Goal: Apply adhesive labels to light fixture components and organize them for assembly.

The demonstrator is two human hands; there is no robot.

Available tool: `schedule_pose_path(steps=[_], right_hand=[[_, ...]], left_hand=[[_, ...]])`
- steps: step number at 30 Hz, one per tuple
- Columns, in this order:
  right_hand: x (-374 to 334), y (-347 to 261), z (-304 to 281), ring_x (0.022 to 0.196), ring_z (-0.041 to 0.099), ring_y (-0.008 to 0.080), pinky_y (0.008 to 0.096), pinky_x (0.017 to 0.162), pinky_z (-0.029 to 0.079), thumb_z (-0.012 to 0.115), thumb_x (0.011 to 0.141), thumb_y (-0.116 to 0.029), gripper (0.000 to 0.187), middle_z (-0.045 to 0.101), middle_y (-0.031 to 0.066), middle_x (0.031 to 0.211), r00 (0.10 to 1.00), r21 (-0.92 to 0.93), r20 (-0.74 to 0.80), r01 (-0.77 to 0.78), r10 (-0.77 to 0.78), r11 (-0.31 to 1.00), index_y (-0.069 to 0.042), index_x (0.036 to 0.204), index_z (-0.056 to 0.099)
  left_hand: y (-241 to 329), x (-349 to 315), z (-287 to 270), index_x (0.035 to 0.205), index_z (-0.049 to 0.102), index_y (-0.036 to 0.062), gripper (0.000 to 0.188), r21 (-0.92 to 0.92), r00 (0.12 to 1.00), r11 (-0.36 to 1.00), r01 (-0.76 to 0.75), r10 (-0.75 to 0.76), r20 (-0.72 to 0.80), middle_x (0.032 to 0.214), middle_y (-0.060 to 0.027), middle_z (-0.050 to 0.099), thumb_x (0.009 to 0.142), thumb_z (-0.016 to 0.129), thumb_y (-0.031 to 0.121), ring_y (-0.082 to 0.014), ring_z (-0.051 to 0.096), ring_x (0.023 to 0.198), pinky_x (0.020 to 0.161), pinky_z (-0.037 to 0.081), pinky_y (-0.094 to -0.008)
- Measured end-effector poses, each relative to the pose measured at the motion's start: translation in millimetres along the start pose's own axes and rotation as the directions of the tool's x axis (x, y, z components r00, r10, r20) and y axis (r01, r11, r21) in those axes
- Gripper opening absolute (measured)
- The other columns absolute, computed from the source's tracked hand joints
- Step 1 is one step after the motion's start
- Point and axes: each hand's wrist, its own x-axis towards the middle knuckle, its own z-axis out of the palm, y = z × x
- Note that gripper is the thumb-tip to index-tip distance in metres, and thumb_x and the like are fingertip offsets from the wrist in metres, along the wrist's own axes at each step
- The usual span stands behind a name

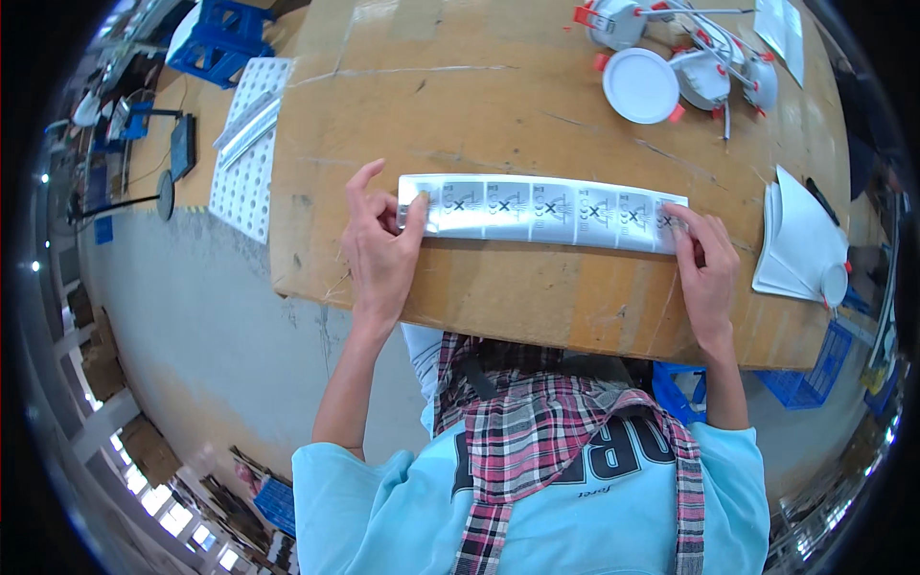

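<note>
A person in a light-blue T-shirt and a pink, black and white plaid apron (pixel 537 431) works at a table covered in glossy brown cardboard (pixel 460 115). A long, shiny silver strip of labels with a row of dark printed squares (pixel 551 213) stretches from left to right over the near middle of the table; whether it rests fully on the surface cannot be told. The left hand (pixel 381 244) grips the strip's left end, thumb on top, with the index finger raised. The right hand (pixel 707 259) pinches the right end between thumb and fingers. At the far right, several round white lamps with red clips and grey cables (pixel 642 86) lie clustered, a silvery flat packet (pixel 780 40) just beside them. Near the right edge sits a stack of white paper sheets (pixel 793 235), with a slim black pen-like object (pixel 821 201) beside it. Left of the table is a white panel dotted with round holes (pixel 244 182), and farther away stands a blue plastic stool (pixel 222 43).
</note>
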Motion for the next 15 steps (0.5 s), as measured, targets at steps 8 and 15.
schedule_pose_path(steps=[8,15], right_hand=[[1.4,-1.9,2.7,0.068,0.049,0.0182,0.0304,0.058,0.039,0.057,0.086,0.002,0.023,0.056,0.0085,0.079,0.999,-0.029,-0.003,0.034,-0.034,0.999,-0.004,0.107,0.065],[0.8,-1.7,2.8,0.068,0.049,0.0177,0.0304,0.058,0.039,0.057,0.087,0.002,0.022,0.056,0.0082,0.08,1.0,-0.03,0.005,0.028,-0.028,0.999,-0.004,0.107,0.065]], left_hand=[[-13.2,3.1,-1.3,0.121,0.049,0.006,0.042,0.083,0.995,0.991,-0.101,0.101,0.002,0.07,-0.0015,0.046,0.086,0.069,0.016,-0.0124,0.043,0.061,0.056,0.04,-0.0288],[-9.0,2.7,-1.1,0.114,0.054,0.0082,0.03,0.139,0.998,0.988,-0.068,0.065,0.026,0.072,-0.0037,0.048,0.087,0.065,0.015,-0.0174,0.047,0.066,0.064,0.042,-0.034]])
